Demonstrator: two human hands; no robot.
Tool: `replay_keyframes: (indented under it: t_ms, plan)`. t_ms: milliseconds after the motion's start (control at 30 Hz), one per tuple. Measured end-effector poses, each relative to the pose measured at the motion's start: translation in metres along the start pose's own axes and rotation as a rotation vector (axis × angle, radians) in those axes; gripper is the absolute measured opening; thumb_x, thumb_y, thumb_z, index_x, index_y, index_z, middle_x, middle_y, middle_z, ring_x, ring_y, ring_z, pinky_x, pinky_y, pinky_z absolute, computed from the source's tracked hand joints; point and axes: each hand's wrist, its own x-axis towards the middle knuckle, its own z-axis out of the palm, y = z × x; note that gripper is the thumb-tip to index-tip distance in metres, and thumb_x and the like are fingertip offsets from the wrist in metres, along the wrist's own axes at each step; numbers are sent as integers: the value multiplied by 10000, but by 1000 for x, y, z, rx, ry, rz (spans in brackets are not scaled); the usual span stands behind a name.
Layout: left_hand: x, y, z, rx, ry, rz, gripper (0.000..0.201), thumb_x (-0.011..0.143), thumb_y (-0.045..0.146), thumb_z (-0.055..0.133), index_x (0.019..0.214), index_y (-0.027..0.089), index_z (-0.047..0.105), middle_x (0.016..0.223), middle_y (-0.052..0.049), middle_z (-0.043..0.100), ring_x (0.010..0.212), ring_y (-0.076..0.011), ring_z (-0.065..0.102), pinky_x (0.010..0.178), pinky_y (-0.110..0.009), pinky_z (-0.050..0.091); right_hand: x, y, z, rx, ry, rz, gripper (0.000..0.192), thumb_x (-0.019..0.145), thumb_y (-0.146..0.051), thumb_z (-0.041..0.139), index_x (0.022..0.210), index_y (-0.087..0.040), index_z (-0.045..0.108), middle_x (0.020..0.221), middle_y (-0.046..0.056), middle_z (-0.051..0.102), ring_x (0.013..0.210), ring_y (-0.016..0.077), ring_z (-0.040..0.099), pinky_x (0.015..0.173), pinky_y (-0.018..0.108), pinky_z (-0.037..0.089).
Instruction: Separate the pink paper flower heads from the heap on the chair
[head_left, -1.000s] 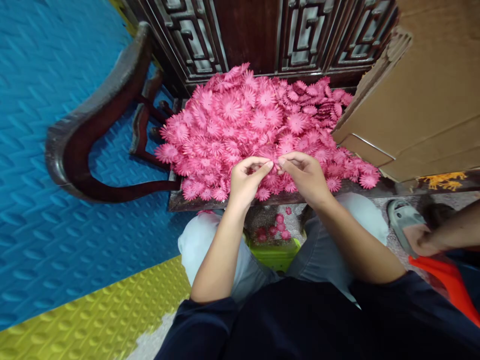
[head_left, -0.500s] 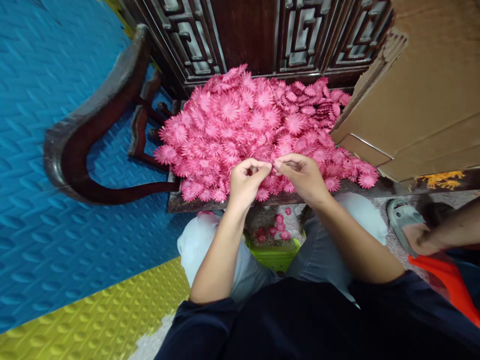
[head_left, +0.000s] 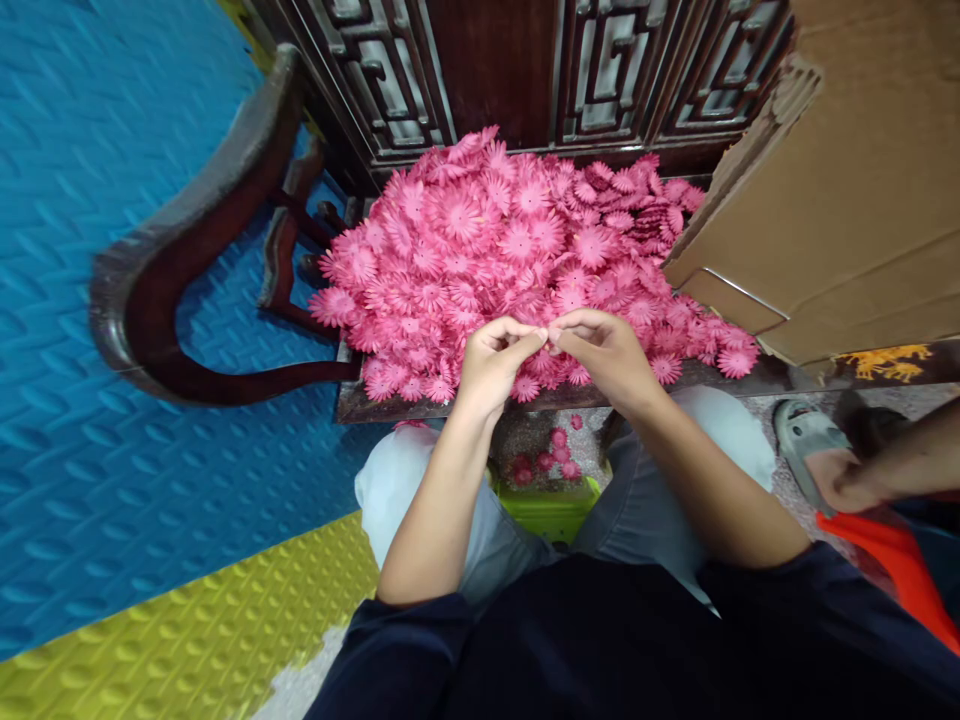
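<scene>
Wooden seat (head_left: pixel 360 411): bearing everything in front of you, probably set here so that you are working over its near side; its front rim is running just beyond your knees.

Cardboard (head_left: pixel 862 200): standing at the right, seemingly serving as a side wall; its ragged edge is bordering the flowers and limiting sideways reach.

Heap of pink flowers (head_left: pixel 459 218): lying on the seat, banked toward the lattice back, presumably so both hands are finding it within reach; its fringe is coming up to the front rim.

Wooden armrest (head_left: pixel 135 300): curving out at the left, well apart from your forearm, leaving that elbow room.

Left hand (head_left: pixel 486 368) and right hand (head_left: pixel 611 362): hovering over the heap's near part, thumb and finger of each pressing together, fingertips meeting in the middle, likely for fine control; whether anything is sitting between them, you cannot tell. Space is opening toward your lap, between the forearms.

Loose flowers (head_left: pixel 562 454): lying on the floor between your knees, seemingly strays, outside the working area.
</scene>
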Motion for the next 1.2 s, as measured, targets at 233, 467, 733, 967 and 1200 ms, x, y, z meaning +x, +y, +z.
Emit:
replay_keyframes:
  t_ms: [233,467,733,967,1200]
  plan:
    - [3,1,-2,-83,-6,-38,191,570,256,711,525,178,543,560,36,569,577,-82,514,643,-239,433,1,-4,0,22,65,26,99,672,-300,645,655,-207,618,651,-26,634,609,103,553,663,273,469]
    - [13,0,-6,-107,129,11,232,610,319,681,552,181,503,544,39,482,514,-63,417,545,-214,369,10,8,-10,67,213,95,89,704,-308,539,678,-223,535,601,-36,539,539,94,498,593,261,457]
    - [29,9,-45,-49,515,175,292,679,469,636,678,195,535,642,18,518,544,-62,440,520,-206,346,23,12,-51,148,401,81,213,706,-433,533,693,-233,460,686,-12,566,536,99,507,520,258,410]
    - [24,-4,-13,24,325,104,154,661,322,659,735,195,614,690,16,593,600,-74,509,593,-204,401,16,9,-31,122,141,212,193,681,-410,525,715,-237,445,622,-20,533,552,122,511,538,278,415]
    - [34,-11,22,71,320,217,55,678,209,611,729,189,610,731,16,620,697,-88,561,723,-223,433,20,14,-40,144,123,200,257,678,-473,496,674,-237,396,624,1,521,620,159,540,590,313,443]
